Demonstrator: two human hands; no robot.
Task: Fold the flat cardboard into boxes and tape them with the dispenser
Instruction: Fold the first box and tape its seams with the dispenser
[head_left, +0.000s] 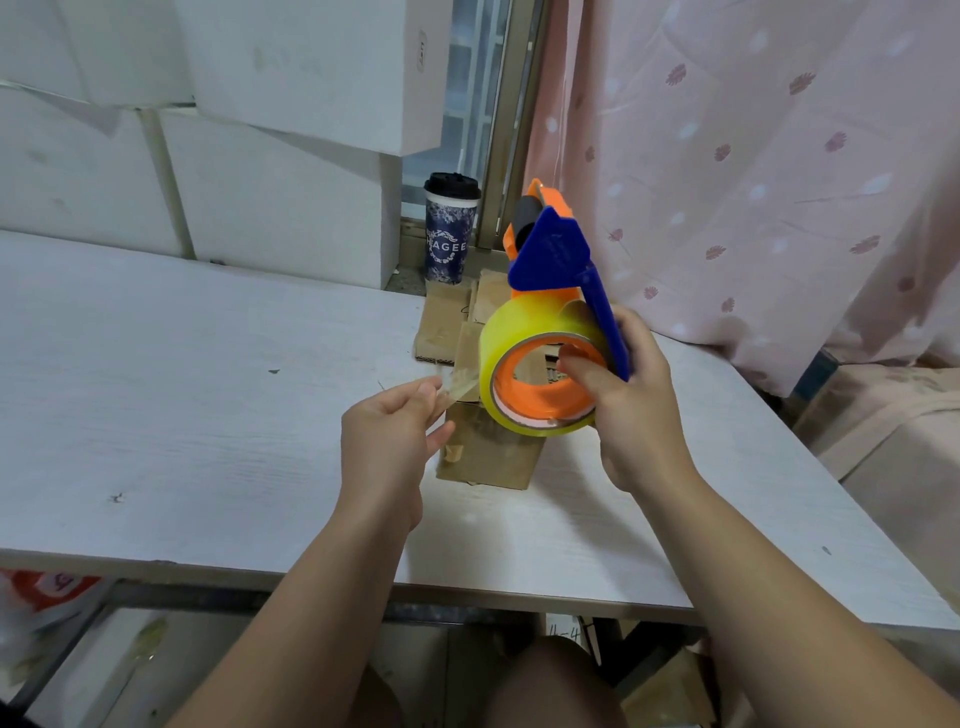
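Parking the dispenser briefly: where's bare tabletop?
Bare tabletop spreads left of the left hand, between the white boxes and the front edge. A narrower strip lies right of the right hand, toward the curtain. Crowded: the cardboard under the hands, cup behind.

A white wood-grain table (208, 364) is seen, its bare top spread wide to the left of the left hand (389, 436) and marked there by a few small dark specks (117, 498). A brown cardboard piece (488, 462) is laid flat on it directly beneath and between the left hand and the right hand (634, 410). More flat cardboard (444, 322) is laid just beyond the hands, reaching the table's far edge.
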